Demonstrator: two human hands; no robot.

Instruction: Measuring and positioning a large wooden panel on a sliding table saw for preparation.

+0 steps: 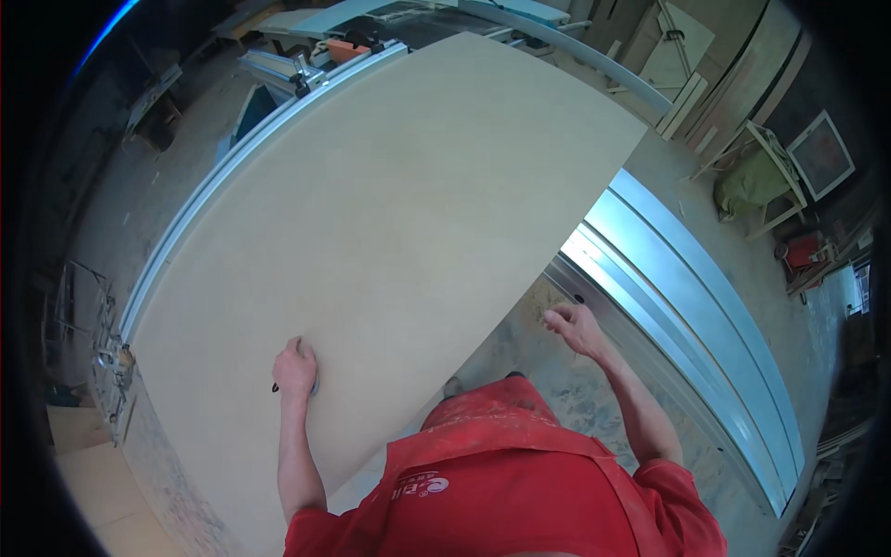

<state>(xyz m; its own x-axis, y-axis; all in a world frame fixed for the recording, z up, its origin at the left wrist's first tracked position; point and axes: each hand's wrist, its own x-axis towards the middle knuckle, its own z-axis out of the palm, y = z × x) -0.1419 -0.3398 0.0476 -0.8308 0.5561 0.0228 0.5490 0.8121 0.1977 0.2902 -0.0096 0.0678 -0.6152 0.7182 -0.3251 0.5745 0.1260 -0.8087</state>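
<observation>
A large pale wooden board [390, 213] lies flat in front of me and takes up most of the view. My left hand [295, 368] is closed over its near left part. A small dark tip pokes out on one side of that hand and a greyish edge on the other, but the object itself is too covered to name. Off the board's right edge, my right hand [575, 329] hangs above the floor beside a silver metal sliding table [687, 278]. Its fingers are curled in, and whatever they hold, if anything, is hidden.
A long metal fence [204, 197] runs along the board's left edge, with a clamp-like fitting [302, 76] near its far end. A curved grey arm [594, 63] spans the far side. To the right stand a wooden frame with green cloth [747, 183] and a red object [806, 251].
</observation>
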